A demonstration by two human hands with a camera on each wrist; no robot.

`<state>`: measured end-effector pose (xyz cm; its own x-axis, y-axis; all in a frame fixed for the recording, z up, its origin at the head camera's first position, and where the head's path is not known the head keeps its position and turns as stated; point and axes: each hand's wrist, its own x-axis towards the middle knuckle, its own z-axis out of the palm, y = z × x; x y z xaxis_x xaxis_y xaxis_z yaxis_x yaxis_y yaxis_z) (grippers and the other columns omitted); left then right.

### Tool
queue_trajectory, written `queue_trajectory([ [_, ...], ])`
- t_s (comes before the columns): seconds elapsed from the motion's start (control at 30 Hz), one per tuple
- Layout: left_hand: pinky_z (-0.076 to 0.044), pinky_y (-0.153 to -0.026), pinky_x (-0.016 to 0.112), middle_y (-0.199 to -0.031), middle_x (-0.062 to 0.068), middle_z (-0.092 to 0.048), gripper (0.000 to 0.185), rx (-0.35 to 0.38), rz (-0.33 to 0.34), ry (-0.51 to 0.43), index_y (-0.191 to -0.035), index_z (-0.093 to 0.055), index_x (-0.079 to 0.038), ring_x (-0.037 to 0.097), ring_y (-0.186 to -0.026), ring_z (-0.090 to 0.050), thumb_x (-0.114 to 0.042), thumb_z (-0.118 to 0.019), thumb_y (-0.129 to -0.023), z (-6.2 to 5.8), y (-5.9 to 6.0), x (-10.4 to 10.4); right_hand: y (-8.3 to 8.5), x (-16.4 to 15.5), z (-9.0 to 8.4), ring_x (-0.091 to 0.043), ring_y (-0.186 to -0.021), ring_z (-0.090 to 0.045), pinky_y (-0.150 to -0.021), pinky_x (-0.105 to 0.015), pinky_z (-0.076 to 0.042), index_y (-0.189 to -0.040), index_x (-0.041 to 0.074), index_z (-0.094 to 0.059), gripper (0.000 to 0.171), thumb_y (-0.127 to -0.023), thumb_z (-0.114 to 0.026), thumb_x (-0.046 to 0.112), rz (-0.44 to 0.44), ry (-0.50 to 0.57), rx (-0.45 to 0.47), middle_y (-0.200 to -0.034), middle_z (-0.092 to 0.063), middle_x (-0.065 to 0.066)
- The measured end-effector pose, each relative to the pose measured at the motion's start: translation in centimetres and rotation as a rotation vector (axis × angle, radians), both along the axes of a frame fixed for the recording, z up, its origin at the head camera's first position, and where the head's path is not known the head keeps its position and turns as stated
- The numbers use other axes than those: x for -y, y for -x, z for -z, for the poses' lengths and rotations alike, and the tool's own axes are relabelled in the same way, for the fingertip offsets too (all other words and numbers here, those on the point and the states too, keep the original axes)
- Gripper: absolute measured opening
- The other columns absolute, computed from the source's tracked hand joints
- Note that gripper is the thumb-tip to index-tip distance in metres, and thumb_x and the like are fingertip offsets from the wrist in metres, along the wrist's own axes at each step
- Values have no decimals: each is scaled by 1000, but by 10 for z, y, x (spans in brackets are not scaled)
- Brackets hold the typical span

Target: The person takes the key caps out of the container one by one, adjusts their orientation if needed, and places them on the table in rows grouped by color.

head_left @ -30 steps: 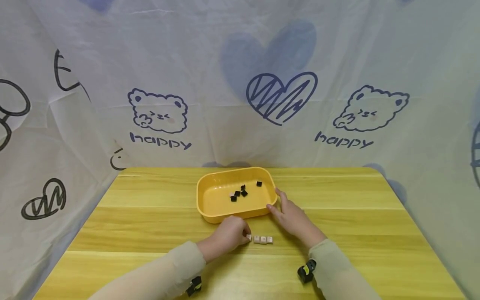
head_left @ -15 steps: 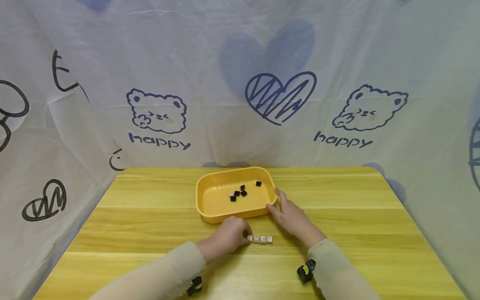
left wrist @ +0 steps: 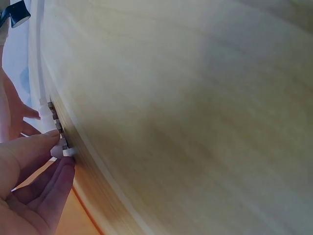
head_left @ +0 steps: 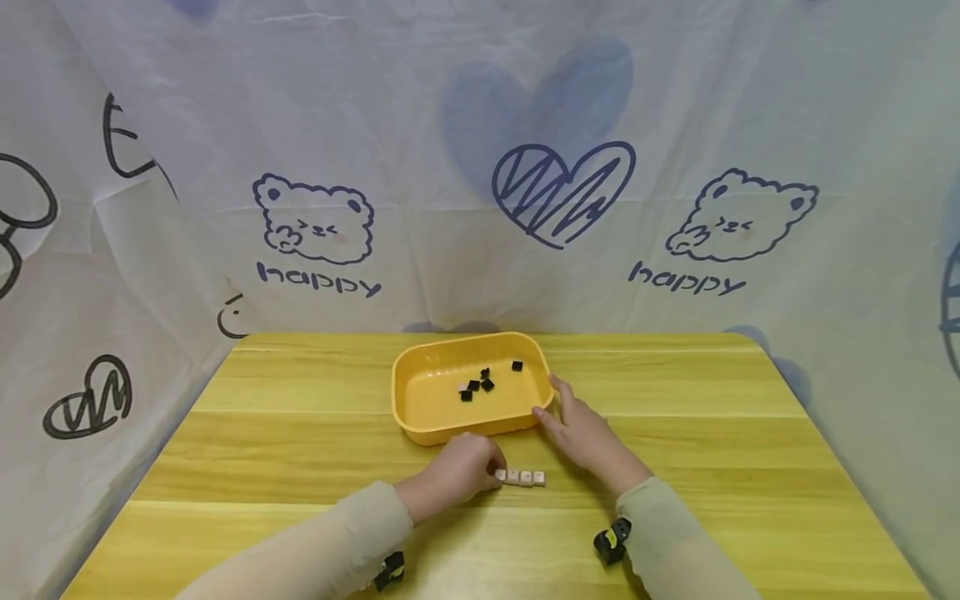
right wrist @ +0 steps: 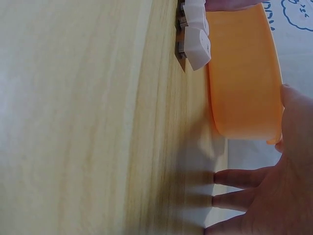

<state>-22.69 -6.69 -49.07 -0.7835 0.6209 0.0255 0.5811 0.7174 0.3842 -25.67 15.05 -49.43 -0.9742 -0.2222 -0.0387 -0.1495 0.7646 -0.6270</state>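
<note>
The left hand (head_left: 455,472) rests on the tabletop (head_left: 300,467) near the middle of its near half, fingers curled, with thumb and fingertips (left wrist: 61,161) pinching the leftmost white keycap (head_left: 500,475) of a row of four white keycaps (head_left: 520,477) lying just in front of the yellow tray (head_left: 420,417). The right hand (head_left: 581,433) lies relaxed with fingers extended, touching the tray's right near corner and gripping nothing. Black keycaps (head_left: 480,384) lie inside the tray, which sits toward the tabletop's far edge.
</note>
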Motion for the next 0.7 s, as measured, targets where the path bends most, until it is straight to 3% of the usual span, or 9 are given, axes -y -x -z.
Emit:
queue_trajectory([
  [0.33,-51,-72,21,-87,-4,-72,19,5,12,-39,-94,-76,-10,5,-76,-63,-15,-83,-77,-9,-1,4,-1,1,-2,-44,-127,-45,-105,-55,-34,-154,8,-16,71,-102,-44,47,-4,0,-8,-140,-45,-29],
  [0.53,-51,-70,19,-92,1,-72,21,-96,59,-110,-99,-76,-7,7,-76,-64,-13,-81,-80,-35,3,5,0,0,-2,-43,-127,-46,-104,-55,-35,-154,8,-16,72,-101,-44,48,-6,-1,-9,-140,-46,-29],
  [0.7,-53,-82,29,-96,-2,-72,23,-188,56,-32,-101,-77,-11,12,-87,-66,-20,-82,-80,-53,12,7,0,0,-1,-43,-126,-46,-104,-55,-35,-154,7,-16,73,-101,-42,51,-16,0,-18,-139,-46,-29],
])
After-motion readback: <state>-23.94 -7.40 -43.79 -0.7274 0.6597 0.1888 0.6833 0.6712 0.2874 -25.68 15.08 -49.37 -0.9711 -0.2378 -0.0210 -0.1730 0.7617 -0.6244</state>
